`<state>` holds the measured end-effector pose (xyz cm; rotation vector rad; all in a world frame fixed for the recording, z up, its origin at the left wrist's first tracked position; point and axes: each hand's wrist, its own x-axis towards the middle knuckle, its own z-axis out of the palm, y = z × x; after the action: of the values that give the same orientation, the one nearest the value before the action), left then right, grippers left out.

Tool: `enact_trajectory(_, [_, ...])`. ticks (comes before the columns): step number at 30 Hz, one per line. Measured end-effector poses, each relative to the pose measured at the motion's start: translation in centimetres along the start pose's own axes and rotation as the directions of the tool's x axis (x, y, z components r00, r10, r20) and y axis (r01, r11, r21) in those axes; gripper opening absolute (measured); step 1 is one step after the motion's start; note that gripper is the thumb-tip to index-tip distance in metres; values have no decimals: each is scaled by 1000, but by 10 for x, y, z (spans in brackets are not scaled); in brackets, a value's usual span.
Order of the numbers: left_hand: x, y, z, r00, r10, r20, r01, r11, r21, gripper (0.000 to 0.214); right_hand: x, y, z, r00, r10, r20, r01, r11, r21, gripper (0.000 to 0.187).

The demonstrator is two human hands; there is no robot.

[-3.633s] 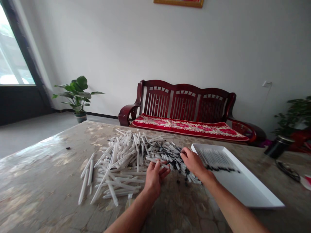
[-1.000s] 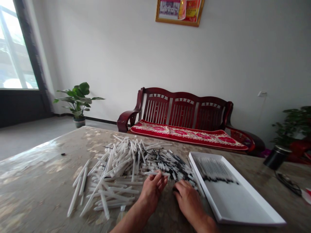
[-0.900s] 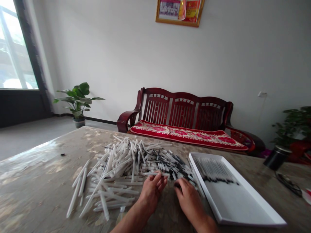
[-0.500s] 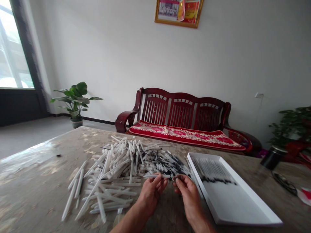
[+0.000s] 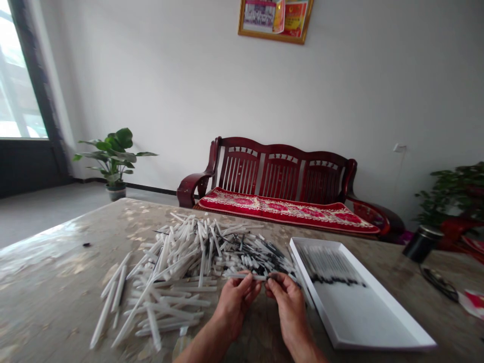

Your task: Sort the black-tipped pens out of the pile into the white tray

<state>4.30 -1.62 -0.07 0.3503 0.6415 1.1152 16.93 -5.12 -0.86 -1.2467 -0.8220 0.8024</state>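
Observation:
My left hand [image 5: 236, 302] pinches a white pen barrel [image 5: 245, 276] that lies level just above the table. My right hand [image 5: 286, 305] meets it at the barrel's right end, fingers pinched on a small dark pen part [image 5: 273, 277]. Both hands hover at the near edge of a big heap of white pen barrels [image 5: 177, 267], with thin black refills [image 5: 264, 249] mixed in on its right side. To the right lies a white tray [image 5: 381, 330] with a neat row of finished pens [image 5: 330, 264] at its far end.
The marble-patterned table [image 5: 53, 282] runs left and near. A black jar [image 5: 421, 243], glasses [image 5: 438, 283] and a red-white packet [image 5: 474, 298] sit at the far right. Behind stand a red wooden bench [image 5: 283, 186] and potted plants [image 5: 113, 156].
My right hand left the refill heap, lifted off the table and moved left to meet my left hand at the barrel's end. The view drifted slightly.

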Motion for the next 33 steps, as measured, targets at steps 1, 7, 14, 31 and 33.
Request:
enact_trajectory(1, [0, 0, 0, 1000, 4, -1, -4, 1000, 2, 13, 0, 0, 0, 1000, -12, 0, 12, 1000, -15, 32])
enact_trajectory(7, [1, -1, -1, 1000, 11, -20, -11, 1000, 5, 17, 3, 2, 0, 996, -93, 3, 93, 987, -129, 32])
enact_trajectory(14, [-1, -1, -1, 994, 112, 20, -113, 992, 59, 33, 3, -1, 1, 986, -160, 46, 166, 957, -240, 32])
enact_trajectory(31, [-4, -1, 1, 986, 168, 6, -167, 980, 111, 39, -3, -9, 0, 955, -247, 167, 298, 814, -500, 42])
enact_trajectory(33, [-4, -1, 0, 988, 156, 2, -156, 982, 103, 39, -4, -13, 0, 940, -275, 199, 339, 790, -511, 41])
